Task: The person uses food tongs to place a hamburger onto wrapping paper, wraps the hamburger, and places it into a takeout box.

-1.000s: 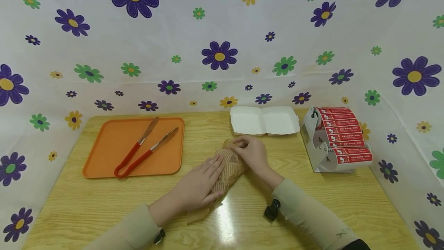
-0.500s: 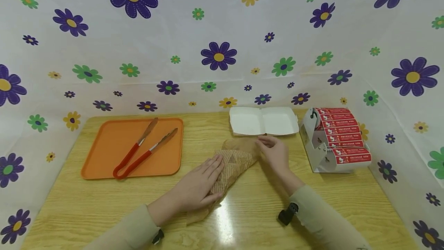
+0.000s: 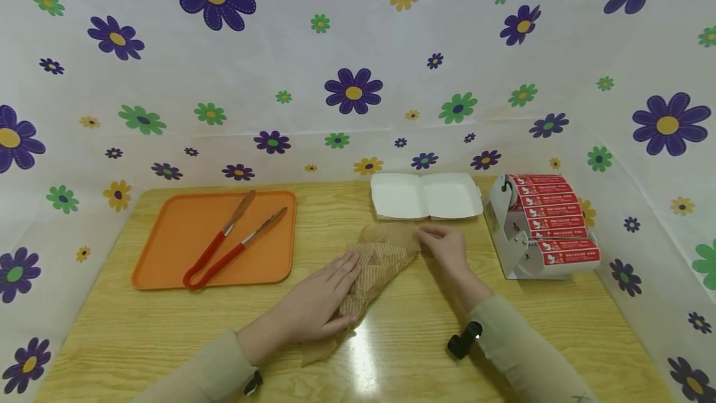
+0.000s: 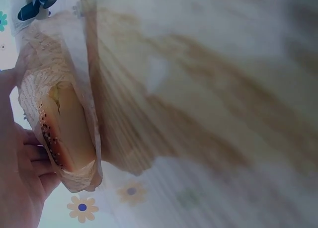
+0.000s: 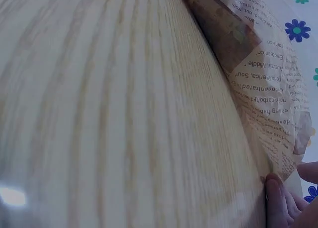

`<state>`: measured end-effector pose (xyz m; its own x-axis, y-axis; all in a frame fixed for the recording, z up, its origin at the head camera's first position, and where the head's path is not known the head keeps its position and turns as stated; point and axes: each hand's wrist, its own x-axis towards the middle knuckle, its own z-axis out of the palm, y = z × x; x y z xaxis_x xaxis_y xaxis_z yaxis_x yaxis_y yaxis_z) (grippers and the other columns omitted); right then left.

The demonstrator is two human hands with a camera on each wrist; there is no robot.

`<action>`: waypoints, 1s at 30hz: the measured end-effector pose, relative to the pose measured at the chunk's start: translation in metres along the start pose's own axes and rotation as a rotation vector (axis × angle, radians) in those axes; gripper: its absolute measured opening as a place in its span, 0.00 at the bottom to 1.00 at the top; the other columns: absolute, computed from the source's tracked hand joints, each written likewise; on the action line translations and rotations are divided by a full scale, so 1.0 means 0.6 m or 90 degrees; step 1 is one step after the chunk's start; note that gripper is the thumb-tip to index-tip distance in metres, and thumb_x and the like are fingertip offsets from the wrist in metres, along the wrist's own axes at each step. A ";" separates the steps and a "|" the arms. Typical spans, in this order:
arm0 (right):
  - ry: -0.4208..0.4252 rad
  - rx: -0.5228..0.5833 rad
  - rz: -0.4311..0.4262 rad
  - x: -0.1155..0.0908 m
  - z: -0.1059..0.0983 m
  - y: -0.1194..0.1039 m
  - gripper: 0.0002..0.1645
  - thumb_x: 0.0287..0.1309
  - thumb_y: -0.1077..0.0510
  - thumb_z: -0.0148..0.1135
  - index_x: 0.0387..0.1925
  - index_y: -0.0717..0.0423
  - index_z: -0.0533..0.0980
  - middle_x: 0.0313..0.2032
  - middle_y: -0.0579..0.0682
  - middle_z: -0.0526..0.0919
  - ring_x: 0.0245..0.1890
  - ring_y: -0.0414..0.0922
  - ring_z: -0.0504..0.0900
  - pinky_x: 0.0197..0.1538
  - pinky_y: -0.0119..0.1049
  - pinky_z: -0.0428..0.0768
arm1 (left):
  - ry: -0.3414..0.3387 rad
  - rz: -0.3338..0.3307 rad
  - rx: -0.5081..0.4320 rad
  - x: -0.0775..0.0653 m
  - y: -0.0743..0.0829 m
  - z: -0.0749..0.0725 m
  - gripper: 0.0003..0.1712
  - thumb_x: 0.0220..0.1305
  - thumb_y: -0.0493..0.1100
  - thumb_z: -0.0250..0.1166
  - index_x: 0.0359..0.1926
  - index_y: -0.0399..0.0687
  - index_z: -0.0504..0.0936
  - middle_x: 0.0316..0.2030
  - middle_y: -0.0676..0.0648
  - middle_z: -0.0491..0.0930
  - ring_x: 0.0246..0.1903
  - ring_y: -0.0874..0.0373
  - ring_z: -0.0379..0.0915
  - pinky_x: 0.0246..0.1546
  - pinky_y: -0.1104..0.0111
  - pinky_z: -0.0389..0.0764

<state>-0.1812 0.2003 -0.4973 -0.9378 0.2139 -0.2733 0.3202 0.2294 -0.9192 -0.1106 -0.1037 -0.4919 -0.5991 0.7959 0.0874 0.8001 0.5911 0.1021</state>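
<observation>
A sandwich bun [image 4: 72, 133] with dark and pale seeds shows at the end of its paper wrap in the left wrist view. Brown wrapping paper [image 3: 377, 269] printed with newspaper text covers it on the table, slanting up to the right. My left hand [image 3: 316, 297] rests along the left side of the wrap, fingers straight against the paper. With thumb and fingers, my right hand [image 3: 447, 250] pinches the paper's far right corner, drawn out sideways. That corner of the printed paper [image 5: 276, 99] also shows in the right wrist view, close to the fingertips.
An orange tray [image 3: 151, 260] at the left carries red-handled tongs [image 3: 209, 263]. A white takeaway box [image 3: 398, 196] lies unfolded behind the wrap. To the right stands a label dispenser [image 3: 509, 241] with red stickers [image 3: 567, 254]. Flowered cloth [image 3: 291, 55] walls surround the wooden table [image 3: 168, 334].
My right hand has moved right, pulling the far corner of the paper out from the wrap; over the last half second it dips slightly. My left hand has stayed in place.
</observation>
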 end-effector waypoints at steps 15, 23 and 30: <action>-0.024 -0.048 0.006 -0.002 0.016 -0.003 0.27 0.69 0.56 0.71 0.61 0.71 0.81 0.62 0.69 0.83 0.55 0.54 0.84 0.47 0.28 0.83 | 0.006 0.033 -0.009 -0.007 0.001 -0.001 0.51 0.77 0.67 0.56 0.81 0.33 0.58 0.83 0.34 0.54 0.84 0.43 0.51 0.83 0.55 0.60; -0.049 0.232 -0.051 -0.005 0.046 0.012 0.09 0.72 0.66 0.65 0.44 0.66 0.89 0.31 0.40 0.90 0.32 0.32 0.85 0.38 0.22 0.85 | 0.004 0.036 -0.014 -0.009 -0.001 -0.006 0.51 0.77 0.68 0.54 0.82 0.33 0.57 0.83 0.34 0.54 0.84 0.42 0.51 0.83 0.55 0.60; -0.087 0.358 0.006 -0.026 0.053 -0.002 0.13 0.81 0.61 0.53 0.50 0.61 0.84 0.35 0.39 0.88 0.37 0.34 0.88 0.45 0.24 0.88 | 0.011 0.047 -0.006 -0.009 -0.003 -0.001 0.51 0.78 0.68 0.53 0.81 0.33 0.58 0.83 0.34 0.54 0.84 0.43 0.51 0.83 0.56 0.61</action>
<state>-0.1711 0.1668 -0.5011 -0.9562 0.0811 -0.2812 0.2422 -0.3203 -0.9158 -0.1091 -0.1091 -0.4917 -0.5390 0.8348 0.1118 0.8418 0.5296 0.1044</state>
